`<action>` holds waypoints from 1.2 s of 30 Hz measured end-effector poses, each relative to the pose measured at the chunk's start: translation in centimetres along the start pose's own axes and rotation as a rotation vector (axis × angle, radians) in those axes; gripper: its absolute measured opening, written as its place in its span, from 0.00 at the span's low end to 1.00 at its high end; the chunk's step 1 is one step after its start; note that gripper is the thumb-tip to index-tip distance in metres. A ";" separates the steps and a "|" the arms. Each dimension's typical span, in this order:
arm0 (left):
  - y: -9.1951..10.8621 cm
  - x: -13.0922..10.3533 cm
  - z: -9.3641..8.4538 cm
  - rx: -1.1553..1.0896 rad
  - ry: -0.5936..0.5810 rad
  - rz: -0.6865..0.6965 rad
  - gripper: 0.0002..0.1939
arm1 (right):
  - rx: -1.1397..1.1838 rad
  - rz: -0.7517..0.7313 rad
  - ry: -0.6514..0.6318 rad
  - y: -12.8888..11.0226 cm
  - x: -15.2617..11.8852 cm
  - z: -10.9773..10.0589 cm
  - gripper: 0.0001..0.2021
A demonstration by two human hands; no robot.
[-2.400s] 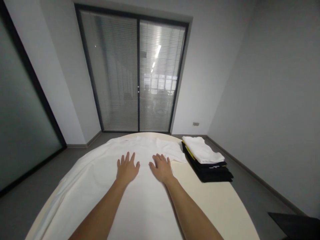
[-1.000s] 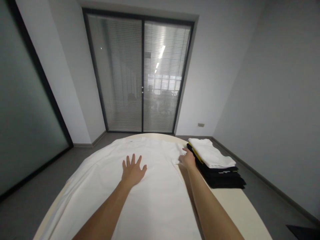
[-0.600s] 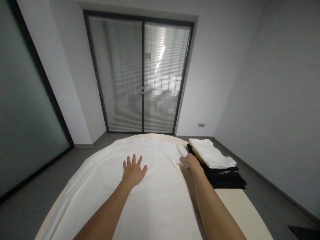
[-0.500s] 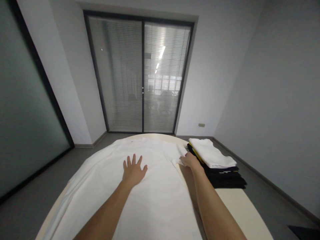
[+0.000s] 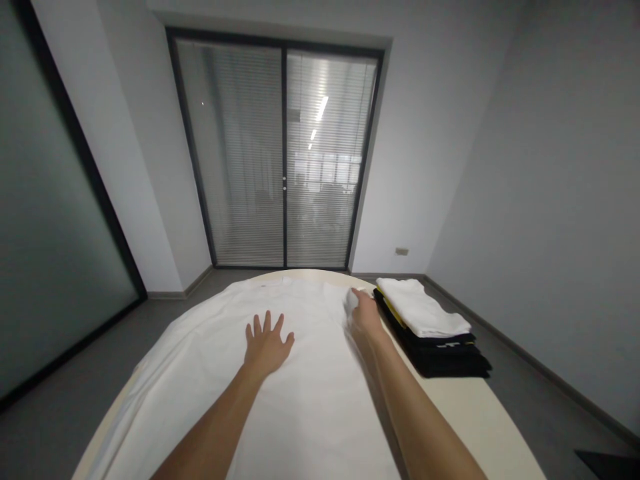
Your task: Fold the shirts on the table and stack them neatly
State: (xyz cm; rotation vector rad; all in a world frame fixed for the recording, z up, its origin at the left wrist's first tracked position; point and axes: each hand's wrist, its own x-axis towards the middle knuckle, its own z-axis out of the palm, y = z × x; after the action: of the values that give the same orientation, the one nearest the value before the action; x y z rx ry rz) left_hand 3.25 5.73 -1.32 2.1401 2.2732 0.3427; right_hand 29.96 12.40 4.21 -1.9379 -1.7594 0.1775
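Note:
A white garment (image 5: 310, 373) lies spread over most of the pale table (image 5: 470, 413). My left hand (image 5: 267, 343) rests flat on its middle with the fingers spread. At the garment's right edge, my right hand (image 5: 365, 312) has its fingers closed on the white sleeve, which is folded inward over the body. Part of the sleeve is hidden by the fingers.
Right of my right hand stands a stack of folded clothes, with a white one (image 5: 423, 310) on top of black ones (image 5: 450, 359) and a yellow edge between. Beyond the table are a glass door (image 5: 240, 167) with blinds and grey floor.
My right hand has moved left and slightly up, away from the stack, bringing the sleeve inward onto the garment. My left hand has stayed in place.

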 end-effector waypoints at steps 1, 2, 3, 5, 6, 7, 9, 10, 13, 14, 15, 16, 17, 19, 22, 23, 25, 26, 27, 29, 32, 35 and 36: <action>0.2 0.0 0.1 0.003 0.000 -0.001 0.36 | -0.007 -0.067 -0.006 -0.6 -0.3 0.2 0.38; 0.4 -0.1 0.1 0.007 0.002 0.000 0.36 | -0.016 -0.152 -0.022 -1.1 -0.6 0.3 0.40; 0.6 -0.1 0.2 0.011 0.005 0.000 0.36 | -0.020 -0.242 -0.050 -1.7 -1.0 0.5 0.42; 1.1 -0.1 0.5 0.022 0.015 0.002 0.36 | -0.018 -0.402 -0.118 -2.5 -1.9 0.9 0.44; 1.3 -0.2 0.6 0.027 0.019 0.001 0.35 | -0.023 -0.452 -0.150 -2.8 -2.4 1.0 0.45; 1.4 -0.2 0.6 0.033 0.021 -0.001 0.35 | -0.045 -0.484 -0.172 -3.1 -2.8 1.1 0.45; 1.7 -0.2 0.7 0.044 0.025 -0.005 0.35 | -0.132 -0.457 -0.187 -3.5 -3.4 1.1 0.41; 1.8 -0.2 0.7 0.050 0.026 -0.007 0.35 | -0.182 -0.414 -0.185 -3.7 -3.6 1.1 0.34; 1.8 -0.3 0.5 0.058 0.028 -0.006 0.35 | -0.232 -0.294 -0.140 -4.4 -3.9 0.8 0.14; 1.8 -0.3 0.5 0.058 0.029 -0.005 0.35 | -0.212 -0.284 -0.111 -4.6 -3.9 0.8 0.11; 1.8 -0.3 0.5 0.058 0.030 -0.004 0.35 | -0.185 -0.294 -0.083 -4.8 -4.0 0.8 0.11; 1.8 -0.3 0.5 0.055 0.029 -0.003 0.35 | -0.159 -0.325 -0.067 -4.9 -4.0 0.9 0.11; 1.9 -0.3 0.4 0.051 0.027 -0.004 0.35 | -0.143 -0.374 -0.066 -5.0 -4.1 1.1 0.12; 2.0 -0.3 0.4 0.043 0.019 -0.010 0.35 | -0.160 -0.472 -0.091 -4.8 -4.4 1.6 0.15; 2.2 -0.3 0.5 0.041 0.016 -0.014 0.35 | -0.234 -0.497 -0.108 -4.4 -4.7 2.5 0.18; 2.2 -0.3 0.5 0.044 0.018 -0.012 0.35 | -0.250 -0.483 -0.108 -4.3 -4.7 2.7 0.16; 2.1 -0.2 0.5 0.046 0.021 -0.008 0.35 | -0.263 -0.455 -0.118 -4.2 -4.8 2.9 0.11; 2.1 -0.2 0.6 0.046 0.022 -0.007 0.35 | -0.265 -0.439 -0.122 -4.2 -4.8 2.9 0.10; 2.0 -0.2 0.6 0.044 0.021 -0.007 0.35 | -0.260 -0.427 -0.125 -4.3 -4.8 2.8 0.09; 2.0 -0.1 0.7 0.042 0.020 -0.011 0.35 | -0.228 -0.452 -0.136 -4.4 -4.8 2.6 0.10; 2.0 -0.1 0.7 0.046 0.025 -0.012 0.35 | -0.173 -0.558 -0.174 -4.7 -5.2 2.3 0.12; 2.1 -0.2 0.5 0.049 0.029 -0.007 0.35 | -0.134 -0.562 -0.178 -4.9 -5.8 2.4 0.15; 2.1 -0.3 0.5 0.048 0.028 -0.006 0.35 | -0.113 -0.542 -0.168 -5.0 -6.0 2.5 0.18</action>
State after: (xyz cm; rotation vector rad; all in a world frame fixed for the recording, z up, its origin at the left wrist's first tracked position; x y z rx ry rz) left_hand 5.45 5.63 -1.47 2.1636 2.3262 0.3236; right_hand 23.56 7.50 2.90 -1.4775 -2.3796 0.0491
